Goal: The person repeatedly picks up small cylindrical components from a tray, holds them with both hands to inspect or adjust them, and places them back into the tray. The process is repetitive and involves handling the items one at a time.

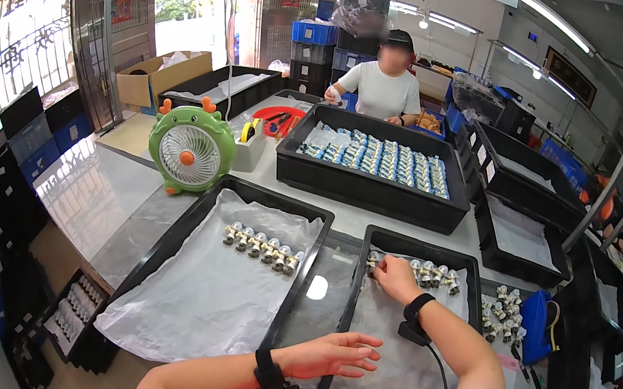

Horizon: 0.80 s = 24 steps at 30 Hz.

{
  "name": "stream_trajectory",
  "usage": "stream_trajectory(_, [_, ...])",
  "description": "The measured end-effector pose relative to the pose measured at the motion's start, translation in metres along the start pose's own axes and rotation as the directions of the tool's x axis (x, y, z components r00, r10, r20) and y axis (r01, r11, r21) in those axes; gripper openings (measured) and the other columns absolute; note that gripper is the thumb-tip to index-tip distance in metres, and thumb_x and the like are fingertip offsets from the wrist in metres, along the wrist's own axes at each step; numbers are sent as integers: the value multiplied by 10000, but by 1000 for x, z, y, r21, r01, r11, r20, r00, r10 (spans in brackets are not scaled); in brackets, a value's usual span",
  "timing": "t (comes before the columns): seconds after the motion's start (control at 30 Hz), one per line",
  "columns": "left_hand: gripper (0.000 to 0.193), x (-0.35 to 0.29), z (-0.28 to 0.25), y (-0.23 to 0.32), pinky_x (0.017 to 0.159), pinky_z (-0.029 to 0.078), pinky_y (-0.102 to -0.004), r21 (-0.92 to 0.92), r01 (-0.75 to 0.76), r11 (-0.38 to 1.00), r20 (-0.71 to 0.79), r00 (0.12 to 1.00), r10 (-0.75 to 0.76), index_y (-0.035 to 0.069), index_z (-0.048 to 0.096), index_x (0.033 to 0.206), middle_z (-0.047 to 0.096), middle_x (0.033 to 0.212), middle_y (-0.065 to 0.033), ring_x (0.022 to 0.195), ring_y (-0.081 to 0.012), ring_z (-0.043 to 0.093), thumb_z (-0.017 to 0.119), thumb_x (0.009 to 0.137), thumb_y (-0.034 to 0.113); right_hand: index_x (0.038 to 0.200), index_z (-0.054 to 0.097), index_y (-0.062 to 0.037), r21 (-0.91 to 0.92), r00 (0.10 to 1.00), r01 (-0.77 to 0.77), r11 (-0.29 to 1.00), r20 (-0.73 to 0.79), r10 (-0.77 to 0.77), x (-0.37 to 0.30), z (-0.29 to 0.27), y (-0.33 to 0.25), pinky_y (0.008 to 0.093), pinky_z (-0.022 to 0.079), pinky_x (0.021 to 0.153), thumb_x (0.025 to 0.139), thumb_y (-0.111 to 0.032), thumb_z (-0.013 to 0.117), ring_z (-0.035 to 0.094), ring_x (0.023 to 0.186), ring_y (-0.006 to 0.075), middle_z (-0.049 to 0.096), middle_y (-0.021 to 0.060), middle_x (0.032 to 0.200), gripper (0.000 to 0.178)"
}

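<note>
Item: sorting station, two black trays lined with white sheet. Right hand point(396, 276) reaches to the far end of the right tray point(478, 264), fingers curled narrowly onto the left end of a row of small metal fittings point(432, 274); whether a fitting is actually pinched cannot be told, as the fingers cover it. The rest of that row runs to the right of the grip, touching or nearly so, piece by piece. Left hand point(332, 355) lies flat and spread on the near left rim of the same tray, holding nothing, well short of the right hand. Left tray point(184, 236), left of both hands, carries a second row of fittings point(262, 245) at its far end. A loose heap of like fittings point(502, 311) lies on the table just right of the right tray. Step in hand, by judgement: lining up or picking a fitting at the row's end. Next move likely calls for a fine pinch on one piece without knocking its neighbours, the left hand steadying the tray. Beyond: green fan point(191, 148), large black bin point(375, 176) of packets, a person in white point(384, 85) across the table.
</note>
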<state>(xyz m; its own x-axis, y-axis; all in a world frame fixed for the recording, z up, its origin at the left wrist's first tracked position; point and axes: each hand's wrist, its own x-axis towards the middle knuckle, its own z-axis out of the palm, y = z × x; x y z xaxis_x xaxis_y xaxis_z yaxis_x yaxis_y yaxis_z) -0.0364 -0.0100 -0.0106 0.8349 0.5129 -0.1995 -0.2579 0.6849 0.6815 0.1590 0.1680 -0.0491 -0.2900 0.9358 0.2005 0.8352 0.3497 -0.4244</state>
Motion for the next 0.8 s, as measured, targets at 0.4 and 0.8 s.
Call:
stream_trajectory(0.4, [492,-2,-5,-1,1009,416,-331,-1,-26,1000,5,1000,26,55,328,1388,461,1309,-91,1197,-198,490,501,967,241,889,617,28,-185,999,-19,982,36,26,5,9,-18,449,522,730,746,-277,677,649,820,382,658,233,836,341])
stream_trajectory(0.8, [447,0,-3,-7,950,449,-277,11,-19,1000,-4,1000,20,91,381,1355,491,1235,-53,1119,-145,532,527,957,233,818,594,-27,719,963,-270,640,216,163,-41,-57,-21,215,463,530,811,-203,681,583,591,88,620,30,719,196])
